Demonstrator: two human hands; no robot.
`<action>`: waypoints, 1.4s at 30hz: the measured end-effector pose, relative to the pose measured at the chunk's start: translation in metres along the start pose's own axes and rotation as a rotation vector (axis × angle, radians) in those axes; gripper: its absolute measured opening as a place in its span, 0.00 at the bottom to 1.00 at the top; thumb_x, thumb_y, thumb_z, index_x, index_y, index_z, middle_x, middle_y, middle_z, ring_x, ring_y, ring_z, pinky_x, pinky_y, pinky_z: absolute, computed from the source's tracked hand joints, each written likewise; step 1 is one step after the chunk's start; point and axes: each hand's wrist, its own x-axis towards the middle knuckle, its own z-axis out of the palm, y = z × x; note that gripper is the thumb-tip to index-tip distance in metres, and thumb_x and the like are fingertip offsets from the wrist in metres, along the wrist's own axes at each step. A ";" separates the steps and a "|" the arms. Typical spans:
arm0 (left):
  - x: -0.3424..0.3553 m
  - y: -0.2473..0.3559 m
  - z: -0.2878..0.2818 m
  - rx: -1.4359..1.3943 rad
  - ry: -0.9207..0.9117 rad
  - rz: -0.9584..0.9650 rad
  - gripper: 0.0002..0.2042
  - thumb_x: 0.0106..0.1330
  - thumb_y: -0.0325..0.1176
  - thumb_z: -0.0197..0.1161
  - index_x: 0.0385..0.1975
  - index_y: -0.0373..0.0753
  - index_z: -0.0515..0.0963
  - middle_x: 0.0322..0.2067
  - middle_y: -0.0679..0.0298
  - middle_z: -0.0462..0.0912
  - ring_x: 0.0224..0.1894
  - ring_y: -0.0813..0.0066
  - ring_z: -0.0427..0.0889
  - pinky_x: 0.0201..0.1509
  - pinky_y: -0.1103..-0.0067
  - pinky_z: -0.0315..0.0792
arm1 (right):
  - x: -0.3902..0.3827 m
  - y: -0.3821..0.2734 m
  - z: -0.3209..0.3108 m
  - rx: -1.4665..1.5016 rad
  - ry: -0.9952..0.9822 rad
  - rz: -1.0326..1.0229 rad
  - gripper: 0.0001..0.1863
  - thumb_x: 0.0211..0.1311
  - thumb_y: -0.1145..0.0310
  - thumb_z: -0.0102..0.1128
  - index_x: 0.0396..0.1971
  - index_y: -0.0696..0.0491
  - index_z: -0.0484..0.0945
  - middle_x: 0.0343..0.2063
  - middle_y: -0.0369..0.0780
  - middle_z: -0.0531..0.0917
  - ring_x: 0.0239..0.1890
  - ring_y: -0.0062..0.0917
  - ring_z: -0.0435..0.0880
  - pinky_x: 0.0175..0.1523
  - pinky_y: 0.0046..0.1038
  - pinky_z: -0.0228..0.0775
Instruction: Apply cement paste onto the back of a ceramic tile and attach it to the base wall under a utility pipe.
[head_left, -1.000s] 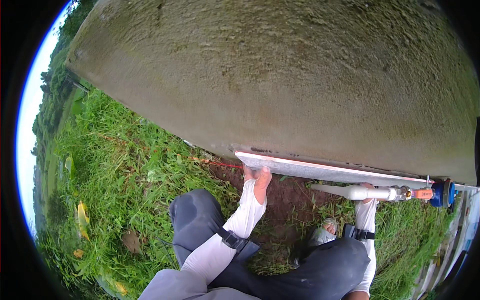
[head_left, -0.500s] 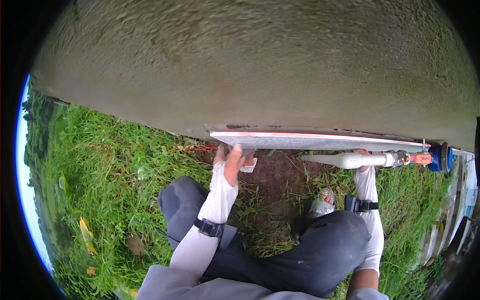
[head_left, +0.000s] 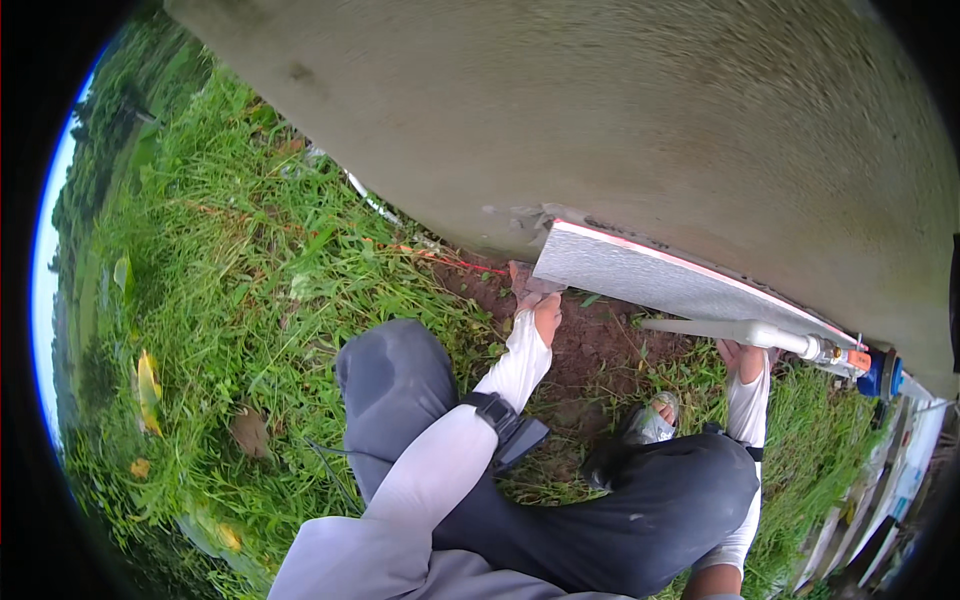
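Note:
A long grey panel (head_left: 640, 272), tile-like with a pale pink-edged top, stands on its edge along the foot of the cement-coated wall (head_left: 560, 110). Just under the panel's left lower corner, my left hand (head_left: 545, 308) is closed around a small reddish, brick-like piece (head_left: 523, 280). A red string line (head_left: 470, 266) runs out to the left from that spot. Beneath the panel's right part, my right hand (head_left: 745, 358) reaches in behind a white pipe elbow (head_left: 765, 335); its fingertips are hidden by the pipe and panel.
The pipe leads to an orange-handled valve (head_left: 857, 360) and a blue fitting (head_left: 880, 374) at the right. Bare soil (head_left: 590, 345) lies below the panel, with tall grass (head_left: 240, 300) at left. White planks (head_left: 850, 500) are at the lower right. My sandalled foot (head_left: 655, 415) stands close by.
The view has turned, so the wall and panel now slant down to the right. My left hand has shifted from the panel's left end to under its lower corner, onto the reddish piece.

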 end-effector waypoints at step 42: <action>0.002 -0.019 0.041 -0.240 -0.064 -0.161 0.28 0.66 0.37 0.59 0.60 0.28 0.59 0.57 0.50 0.67 0.59 0.57 0.69 0.62 0.69 0.67 | -0.017 -0.021 0.003 -0.073 -0.007 -0.031 0.24 0.64 0.56 0.53 0.57 0.48 0.65 0.50 0.38 0.78 0.51 0.33 0.79 0.55 0.39 0.73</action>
